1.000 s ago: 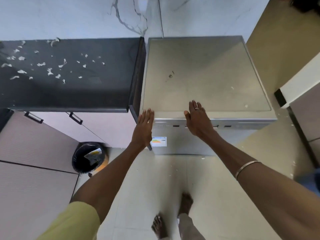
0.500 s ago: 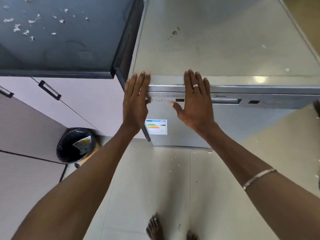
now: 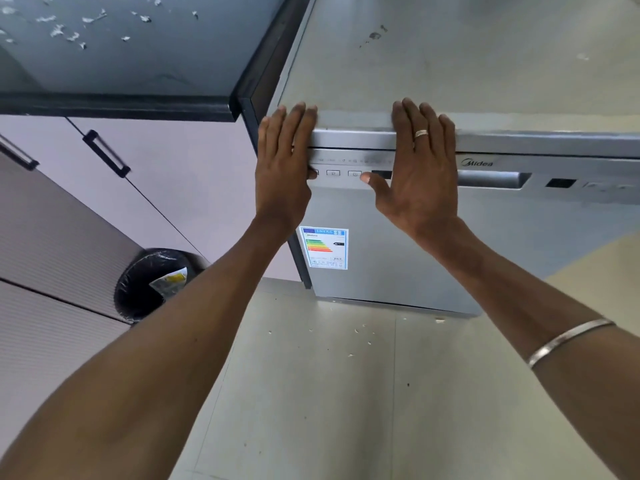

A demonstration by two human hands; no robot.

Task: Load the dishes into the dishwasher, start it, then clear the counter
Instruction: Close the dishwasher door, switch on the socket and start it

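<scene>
A silver freestanding dishwasher (image 3: 433,258) stands with its door closed, an energy label (image 3: 324,247) on its front. My left hand (image 3: 282,168) lies flat with straight fingers against the top left of the door, over the left end of the control strip (image 3: 341,168). My right hand (image 3: 415,168) lies flat beside it on the upper door edge, its thumb tip at one of the buttons (image 3: 355,173). The recessed door handle (image 3: 491,180) is just right of my right hand. No dishes are in sight.
A dark counter (image 3: 131,64) strewn with small white scraps adjoins the dishwasher on the left. Pale cabinet doors with black handles (image 3: 107,154) sit beneath it. A black-lined waste bin (image 3: 152,285) stands on the floor at left. White crumbs lie on the tiled floor (image 3: 346,375).
The view has dropped and moved closer to the dishwasher front. Both hands have slid from the top edge down onto the upper door and control strip.
</scene>
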